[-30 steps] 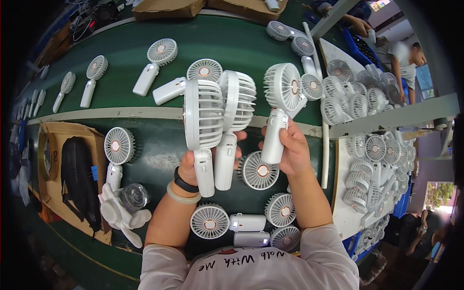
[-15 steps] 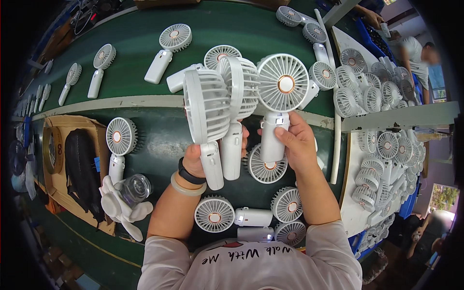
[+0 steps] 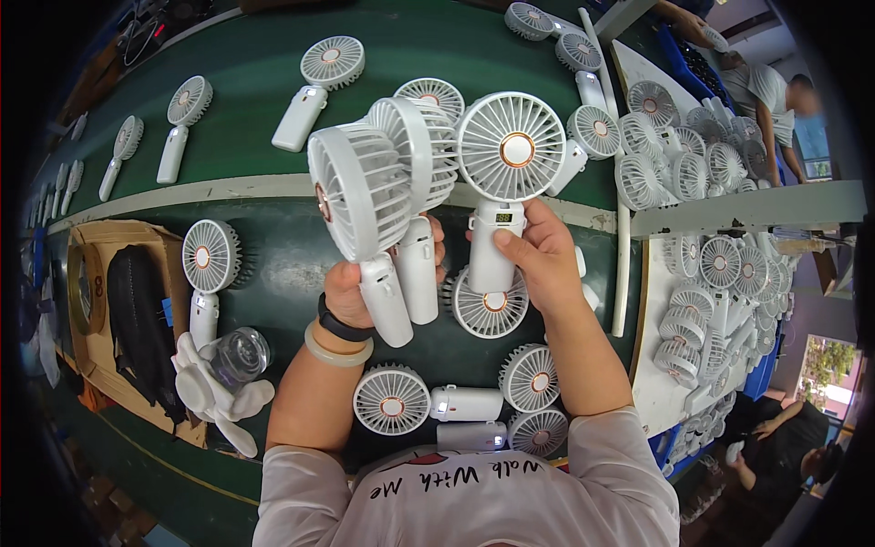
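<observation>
My left hand (image 3: 346,296) is closed around the handles of two white handheld fans; the nearer fan (image 3: 360,196) is tilted and overlaps the farther fan (image 3: 416,273). In my right hand (image 3: 550,251) is a third handheld fan (image 3: 497,260), upright, its round grille facing me and a small dark display lit below it. My right thumb presses on the handle's front just under that display. Behind this handle another fan (image 3: 490,314) lies on the bench, partly hidden. Close to my body lie several more fans, among them a left one (image 3: 391,401) and a right one (image 3: 530,378).
A green conveyor belt (image 3: 246,109) with spaced-out fans runs along the far side. At left are a cardboard box (image 3: 109,351) with a black pouch, a standing fan (image 3: 209,260), and a clear jar (image 3: 241,354). Piled fans fill the white table (image 3: 652,273) at right. Other people work beyond.
The view has shifted slightly. Both hands still hold their fans, which have moved a little to the left. The right fan's display now shows lit digits instead of a white glow.
</observation>
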Tool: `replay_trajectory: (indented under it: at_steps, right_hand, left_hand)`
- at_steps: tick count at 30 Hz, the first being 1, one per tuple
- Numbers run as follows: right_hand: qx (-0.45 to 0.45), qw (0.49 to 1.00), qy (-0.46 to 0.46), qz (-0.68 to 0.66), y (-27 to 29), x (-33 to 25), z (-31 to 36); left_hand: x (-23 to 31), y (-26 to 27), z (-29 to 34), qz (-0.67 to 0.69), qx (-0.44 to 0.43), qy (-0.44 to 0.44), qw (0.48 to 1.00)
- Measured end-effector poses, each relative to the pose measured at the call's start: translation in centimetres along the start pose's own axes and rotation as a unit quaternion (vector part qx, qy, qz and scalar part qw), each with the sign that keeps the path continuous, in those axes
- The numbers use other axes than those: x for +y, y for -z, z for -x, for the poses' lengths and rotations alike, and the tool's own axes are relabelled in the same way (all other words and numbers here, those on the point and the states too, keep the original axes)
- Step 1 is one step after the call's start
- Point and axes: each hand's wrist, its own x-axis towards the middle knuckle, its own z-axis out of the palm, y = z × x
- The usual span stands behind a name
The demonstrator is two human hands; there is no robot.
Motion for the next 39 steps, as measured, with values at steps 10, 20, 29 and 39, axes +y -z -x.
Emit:
replay_trajectory:
  at_steps: [10,20,29,39]
  right_hand:
    - [-0.013,1.0,-0.003,0.002,-0.2,0.4,-0.1]
    - [-0.024,1.0,-0.005,0.003,-0.2,0.5,0.0]
    - [0.001,1.0,0.004,0.0,-0.6,0.4,0.3]
    - [0.01,1.0,0.027,-0.009,-0.7,0.2,0.5]
  left_hand:
    - [0.2,0.4,0.2,-0.049,0.018,-0.013,0.999]
    - [-0.4,0.9,0.2,-0.021,0.011,-0.068,0.997]
    - [-0.1,0.7,0.1,-0.05,0.003,-0.033,0.998]
    - [0.1,0.9,0.2,-0.036,-0.005,-0.025,0.999]
